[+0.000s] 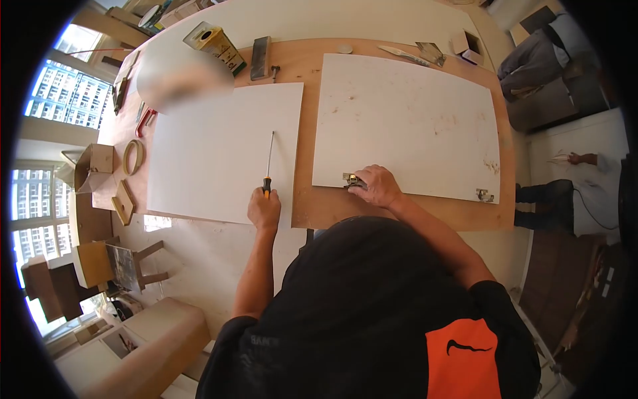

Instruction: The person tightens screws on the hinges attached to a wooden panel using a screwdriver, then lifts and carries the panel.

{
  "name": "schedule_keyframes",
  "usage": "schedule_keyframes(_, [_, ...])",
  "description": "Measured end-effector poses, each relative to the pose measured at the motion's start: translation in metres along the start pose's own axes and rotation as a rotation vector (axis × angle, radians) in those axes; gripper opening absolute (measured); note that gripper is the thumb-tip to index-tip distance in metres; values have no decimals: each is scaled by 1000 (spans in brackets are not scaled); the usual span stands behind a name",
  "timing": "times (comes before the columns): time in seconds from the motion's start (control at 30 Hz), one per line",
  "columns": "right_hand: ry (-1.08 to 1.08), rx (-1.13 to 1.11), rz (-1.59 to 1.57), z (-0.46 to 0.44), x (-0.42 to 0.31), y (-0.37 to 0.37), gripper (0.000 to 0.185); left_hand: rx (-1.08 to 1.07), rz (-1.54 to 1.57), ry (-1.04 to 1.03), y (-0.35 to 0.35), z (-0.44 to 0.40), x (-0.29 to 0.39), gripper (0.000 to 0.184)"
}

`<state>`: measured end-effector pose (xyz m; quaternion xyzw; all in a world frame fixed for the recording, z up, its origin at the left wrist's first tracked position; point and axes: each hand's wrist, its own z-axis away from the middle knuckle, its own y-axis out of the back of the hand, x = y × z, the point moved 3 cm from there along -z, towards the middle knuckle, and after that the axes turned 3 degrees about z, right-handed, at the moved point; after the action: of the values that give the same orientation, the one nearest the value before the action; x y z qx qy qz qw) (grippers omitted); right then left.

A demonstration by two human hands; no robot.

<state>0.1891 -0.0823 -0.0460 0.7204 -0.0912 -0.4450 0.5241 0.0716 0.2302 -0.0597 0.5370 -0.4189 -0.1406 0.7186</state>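
Observation:
My left hand is closed round the orange and black handle of a screwdriver, whose shaft points away from me over the left white panel. At the near left corner of the right white panel, my right hand has its fingers closed on a metal hinge. Part of that hinge is hidden under the fingers. A second hinge sits at the near right corner of the same panel.
A yellow tin, a dark block and a small open box stand along the far side of the wooden table. A tape roll lies at left. Two other people are at the right.

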Motion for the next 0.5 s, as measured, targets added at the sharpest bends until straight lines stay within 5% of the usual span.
schedule_keyframes(0.2, [-32, 94, 15, 9, -3, -3, 55, 123, -110, -217, -11, -11, -11, 32])
schedule_keyframes(0.33, [-64, 128, 100, 30, 15, 0, 74, 138, -71, -196, -11, -10, -9, 37])
schedule_keyframes(0.5, [-103, 121, 95, 41, 18, 6, 72, 89, -87, -136, -10, -11, -4, 51])
